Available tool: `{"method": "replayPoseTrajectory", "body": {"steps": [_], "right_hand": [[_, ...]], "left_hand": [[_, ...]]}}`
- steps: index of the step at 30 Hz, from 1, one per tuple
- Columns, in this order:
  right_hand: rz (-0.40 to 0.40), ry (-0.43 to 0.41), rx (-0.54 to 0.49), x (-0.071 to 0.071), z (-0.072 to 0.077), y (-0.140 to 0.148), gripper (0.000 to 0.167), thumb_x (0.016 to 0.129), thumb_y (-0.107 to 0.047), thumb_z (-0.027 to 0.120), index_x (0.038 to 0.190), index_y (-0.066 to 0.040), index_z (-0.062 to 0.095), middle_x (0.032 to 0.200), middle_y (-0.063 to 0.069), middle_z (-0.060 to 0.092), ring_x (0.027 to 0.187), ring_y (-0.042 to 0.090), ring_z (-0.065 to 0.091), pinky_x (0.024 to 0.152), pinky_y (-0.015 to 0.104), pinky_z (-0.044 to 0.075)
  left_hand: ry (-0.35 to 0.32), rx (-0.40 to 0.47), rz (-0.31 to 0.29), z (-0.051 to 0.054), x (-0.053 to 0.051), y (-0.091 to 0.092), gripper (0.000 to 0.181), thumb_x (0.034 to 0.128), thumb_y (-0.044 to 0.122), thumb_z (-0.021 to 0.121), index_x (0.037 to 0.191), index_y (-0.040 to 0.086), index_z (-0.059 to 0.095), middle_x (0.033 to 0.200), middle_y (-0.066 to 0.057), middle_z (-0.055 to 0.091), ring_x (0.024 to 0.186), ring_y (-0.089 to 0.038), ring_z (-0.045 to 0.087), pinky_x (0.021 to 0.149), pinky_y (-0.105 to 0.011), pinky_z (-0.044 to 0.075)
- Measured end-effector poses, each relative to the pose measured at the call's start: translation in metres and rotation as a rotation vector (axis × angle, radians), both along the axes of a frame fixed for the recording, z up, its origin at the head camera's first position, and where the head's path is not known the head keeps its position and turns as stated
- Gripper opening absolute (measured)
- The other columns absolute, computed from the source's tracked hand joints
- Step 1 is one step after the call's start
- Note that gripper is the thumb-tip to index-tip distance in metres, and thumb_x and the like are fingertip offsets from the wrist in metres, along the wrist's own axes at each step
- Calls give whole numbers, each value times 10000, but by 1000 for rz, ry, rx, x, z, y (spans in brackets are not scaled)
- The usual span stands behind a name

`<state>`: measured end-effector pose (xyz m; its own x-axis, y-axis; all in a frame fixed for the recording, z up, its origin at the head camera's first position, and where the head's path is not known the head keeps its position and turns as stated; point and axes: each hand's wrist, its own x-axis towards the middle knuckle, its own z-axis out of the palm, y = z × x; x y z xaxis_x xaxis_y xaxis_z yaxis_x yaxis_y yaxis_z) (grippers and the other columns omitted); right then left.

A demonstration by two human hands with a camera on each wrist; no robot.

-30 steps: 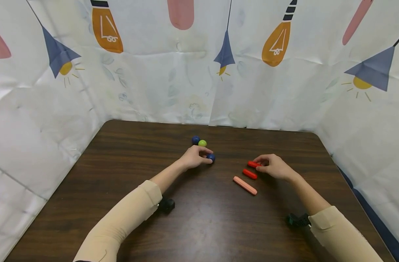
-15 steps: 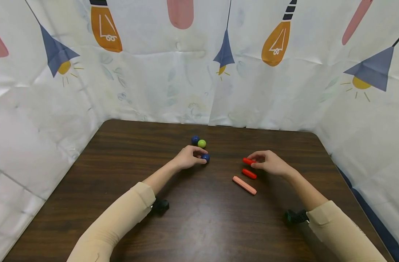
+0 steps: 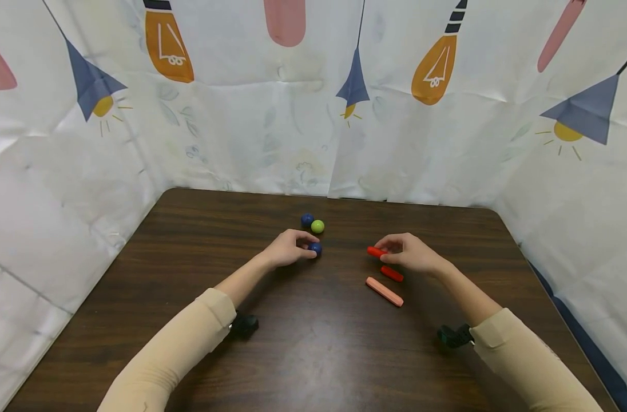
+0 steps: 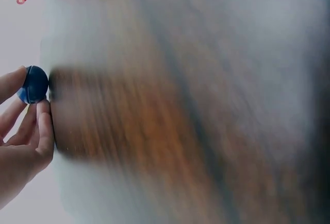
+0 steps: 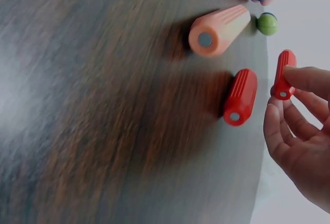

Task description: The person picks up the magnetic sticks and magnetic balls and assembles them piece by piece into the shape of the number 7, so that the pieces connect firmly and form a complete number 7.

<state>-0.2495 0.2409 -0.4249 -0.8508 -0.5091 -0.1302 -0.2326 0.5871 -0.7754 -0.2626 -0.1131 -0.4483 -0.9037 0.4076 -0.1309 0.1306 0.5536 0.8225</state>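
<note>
My right hand [image 3: 412, 252] has a red stick [image 3: 374, 251] in a narrow pinch, guess that's so its 9 o'clock end's free; left hand [image 3: 286, 248] pinches a blue ball [image 3: 317, 248] too.

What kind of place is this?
Perhaps an indoor play or testing corner: there's a brown table, a white curtain with lamp pictures around it, and a right hand holding a red stick.

Blue balls [image 4: 36, 84], green ball [image 3: 317, 227], red sticks [image 5: 241, 98], peach stick [image 3: 384, 292], brown wood-grained table [image 3: 313, 349], white lamp-patterned sheet [image 3: 241, 134]
</note>
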Motion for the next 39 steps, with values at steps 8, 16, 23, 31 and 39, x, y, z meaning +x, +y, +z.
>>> {"method": "replayPoseTrajectory", "body": {"steps": [8,16,23,31,39], "right_hand": [[20,25,-1,-2,3,-15,248,985,-151,707,1224,-87,708,1047,59,669,967,254,598,816,408,500],[32,40,3,-2,5,-28,228,975,-129,711,1202,-102,724,1026,28,684,959,227,617,862,420,484],[39,46,3,-4,4,-37,229,973,-121,714,1201,-99,726,1017,18,690,951,214,626,875,420,486],[68,58,-11,-5,4,-47,238,974,-126,715,1204,-66,723,1019,35,687,951,221,622,872,418,479],[73,55,-8,-8,0,-56,253,976,-151,722,1215,-71,727,1060,17,703,975,201,626,890,408,482]], "left_hand": [[14,-9,-22,2,2,-7,330,957,150,756,1278,84,714,1255,-80,656,1117,-247,605,910,-392,501],[20,-18,-19,2,1,-10,319,957,150,754,1269,96,719,1287,-80,651,1149,-254,613,901,-394,517],[34,-38,-27,1,0,-12,313,964,146,744,1271,90,715,1282,-78,658,1136,-246,617,892,-378,513],[57,-52,-32,6,4,-16,318,965,139,740,1273,66,708,1222,-91,665,1090,-244,615,874,-377,502],[47,-47,-36,6,5,-20,327,971,148,735,1283,60,699,1187,-90,665,1050,-237,606,849,-364,492]]}}
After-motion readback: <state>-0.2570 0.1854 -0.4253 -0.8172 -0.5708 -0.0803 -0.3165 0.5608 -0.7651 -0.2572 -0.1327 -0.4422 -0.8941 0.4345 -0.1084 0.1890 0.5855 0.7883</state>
